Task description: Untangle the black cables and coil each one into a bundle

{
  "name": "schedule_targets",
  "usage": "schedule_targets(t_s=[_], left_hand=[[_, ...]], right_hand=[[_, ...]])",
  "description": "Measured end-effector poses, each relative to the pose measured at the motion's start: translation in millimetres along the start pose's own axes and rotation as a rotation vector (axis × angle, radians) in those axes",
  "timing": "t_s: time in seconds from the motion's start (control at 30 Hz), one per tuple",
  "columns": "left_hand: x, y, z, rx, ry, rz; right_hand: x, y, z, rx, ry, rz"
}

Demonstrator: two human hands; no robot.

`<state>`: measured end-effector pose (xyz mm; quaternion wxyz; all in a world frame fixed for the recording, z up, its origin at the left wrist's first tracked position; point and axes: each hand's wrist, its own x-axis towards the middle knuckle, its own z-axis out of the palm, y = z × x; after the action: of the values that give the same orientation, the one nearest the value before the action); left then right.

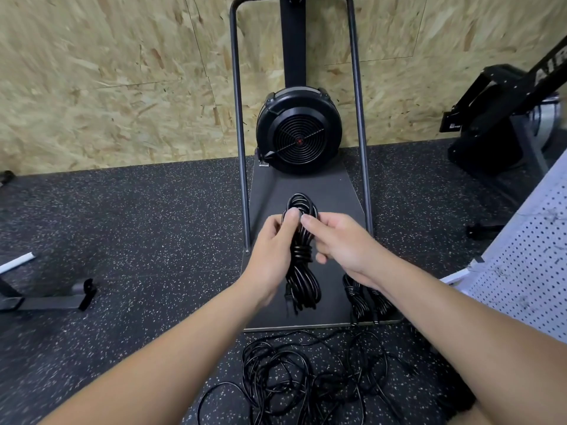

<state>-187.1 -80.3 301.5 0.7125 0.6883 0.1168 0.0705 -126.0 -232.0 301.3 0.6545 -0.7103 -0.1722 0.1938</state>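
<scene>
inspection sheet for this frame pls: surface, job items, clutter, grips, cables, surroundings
Surface: speckled rubber floor; dark machine platform on it.
Job's things: held bundle, wrapped round its middle; finished bundle lying on the platform.
Clutter: white bar and metal foot at left.
Grips: left hand and right hand both hold the bundle, fingertips near its top loop.
Cables: loose tangle on the floor, not yet coiled.
Surroundings: fan unit, OSB wall, perforated panel, black machine at right.
</scene>
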Motion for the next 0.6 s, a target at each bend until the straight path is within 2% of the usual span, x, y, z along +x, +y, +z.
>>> schedule_targets(t_s=[0.1,0.23,0.33,0.43,0.6], left_hand=[[6,-6,-3,-0.004,-0.014,0.001],[11,-11,-5,-0.171,-0.072,-0.037],[11,-9,-3,-0.221,-0.056,-0.054],[18,-5,-3,-0.100,0.011,-0.001],[26,-5,-7,-0.006,-0.030,-0.070]], right_hand=[[-1,-2,3,-0.152,0.061,0.012],[-4,-2,3,-0.293,0.103,-0.013],[-2,-4,10,-0.368,0.140,-0.043],[2,-5,13,-0.419,0.203,-0.039],[4,-1,17,-0.420,0.202,0.044]])
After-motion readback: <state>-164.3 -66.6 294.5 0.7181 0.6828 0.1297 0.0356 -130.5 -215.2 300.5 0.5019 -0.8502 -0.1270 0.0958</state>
